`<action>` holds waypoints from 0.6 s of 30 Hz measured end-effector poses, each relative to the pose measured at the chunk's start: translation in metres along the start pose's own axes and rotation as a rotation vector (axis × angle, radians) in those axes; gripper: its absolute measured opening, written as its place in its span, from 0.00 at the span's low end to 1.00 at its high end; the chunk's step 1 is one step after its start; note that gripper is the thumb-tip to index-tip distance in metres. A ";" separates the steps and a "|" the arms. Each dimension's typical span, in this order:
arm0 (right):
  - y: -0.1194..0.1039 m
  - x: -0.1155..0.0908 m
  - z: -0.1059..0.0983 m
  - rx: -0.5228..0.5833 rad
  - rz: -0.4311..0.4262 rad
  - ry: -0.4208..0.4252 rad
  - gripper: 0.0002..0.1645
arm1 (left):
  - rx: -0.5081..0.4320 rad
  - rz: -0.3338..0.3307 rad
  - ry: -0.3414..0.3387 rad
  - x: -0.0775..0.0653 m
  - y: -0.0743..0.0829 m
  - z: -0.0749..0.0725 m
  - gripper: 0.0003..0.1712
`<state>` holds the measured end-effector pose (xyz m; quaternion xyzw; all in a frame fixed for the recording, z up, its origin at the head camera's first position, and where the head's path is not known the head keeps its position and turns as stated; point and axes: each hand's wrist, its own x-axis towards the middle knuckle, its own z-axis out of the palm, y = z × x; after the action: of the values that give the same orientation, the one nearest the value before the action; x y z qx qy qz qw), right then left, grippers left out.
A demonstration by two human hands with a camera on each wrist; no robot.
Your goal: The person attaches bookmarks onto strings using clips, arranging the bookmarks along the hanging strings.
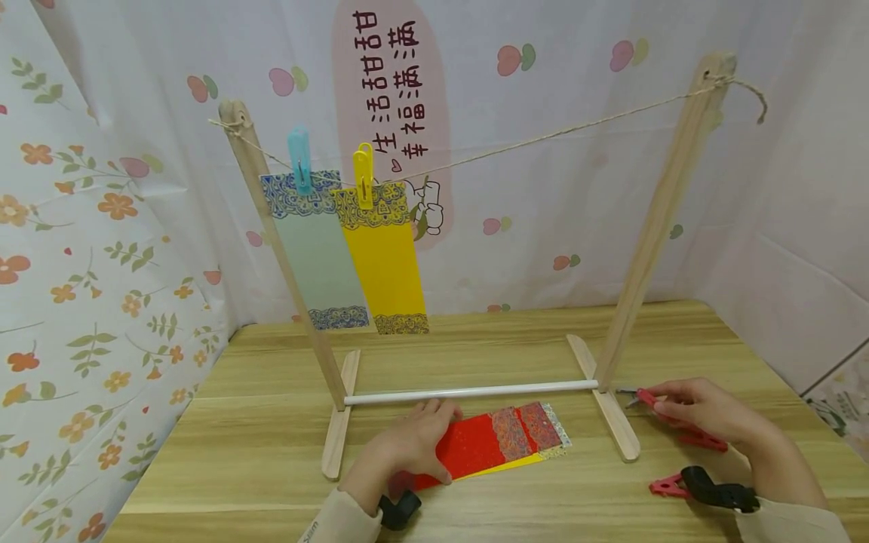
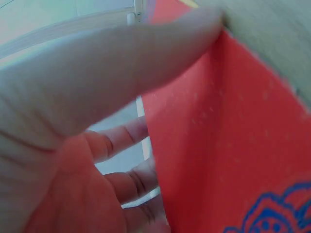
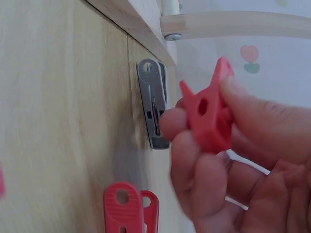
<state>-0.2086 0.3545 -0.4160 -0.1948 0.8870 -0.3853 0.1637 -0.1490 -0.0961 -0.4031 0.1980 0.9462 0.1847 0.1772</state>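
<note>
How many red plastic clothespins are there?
3: one red plastic clothespin in the right grip; a second below it; a third by the black wrist camera. More may be hidden.

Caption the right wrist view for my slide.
Right hand pinches a red clip; a gray clip lies on the table.

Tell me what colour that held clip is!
The clip is red, showing best in the right wrist view.

Cards [image 1: 471, 443] lie on the table [image 1: 258, 452] before the rod [image 1: 468, 393], left of the clothespins [image 1: 668, 486].
</note>
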 end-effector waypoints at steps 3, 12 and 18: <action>0.002 0.002 -0.002 0.104 -0.026 -0.063 0.25 | -0.072 0.004 0.008 0.002 -0.001 -0.001 0.37; -0.002 0.003 0.001 0.220 -0.067 -0.091 0.22 | -0.124 0.083 0.093 0.002 -0.005 -0.007 0.15; -0.003 0.004 0.002 0.363 -0.164 -0.172 0.26 | -0.149 0.128 0.117 -0.001 -0.008 -0.012 0.10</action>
<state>-0.2107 0.3493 -0.4161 -0.2658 0.7671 -0.5325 0.2394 -0.1554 -0.1068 -0.3953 0.2332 0.9240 0.2765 0.1238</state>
